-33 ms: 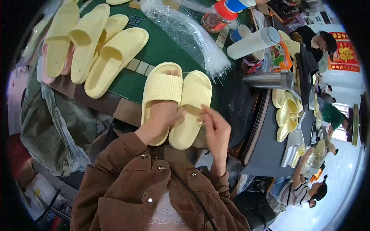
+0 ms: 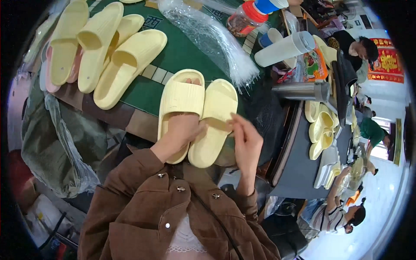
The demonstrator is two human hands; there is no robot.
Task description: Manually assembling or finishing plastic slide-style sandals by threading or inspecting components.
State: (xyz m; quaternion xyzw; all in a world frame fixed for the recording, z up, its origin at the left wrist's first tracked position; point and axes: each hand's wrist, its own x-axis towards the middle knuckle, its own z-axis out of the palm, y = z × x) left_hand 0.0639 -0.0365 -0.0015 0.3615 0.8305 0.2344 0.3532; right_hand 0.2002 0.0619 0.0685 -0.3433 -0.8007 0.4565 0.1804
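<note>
Two pale yellow slide slippers stand side by side in front of me, toes pointing away. My left hand (image 2: 182,128) reaches under the strap of the left slipper (image 2: 182,97), and its fingertips show through the toe opening. Its thumb lies toward the right slipper (image 2: 212,138), at that slipper's strap. Most of the left fingers are hidden under the ribbed strap. My right hand (image 2: 248,138) is raised beside the right slipper's outer edge, fingers partly bent, thumb and forefinger slightly apart, nothing visible between them.
More yellow slippers (image 2: 130,65) lie at the left on the green tabletop (image 2: 182,47). Behind are clear plastic bags (image 2: 208,39), a red-lidded jar (image 2: 245,21), a white bottle (image 2: 284,48) and a steel tumbler (image 2: 301,92). At right, a grey table (image 2: 294,160) holds slippers; people work beyond.
My right hand has moved slightly right, away from the right slipper's edge. My left hand stays inside the left slipper.
</note>
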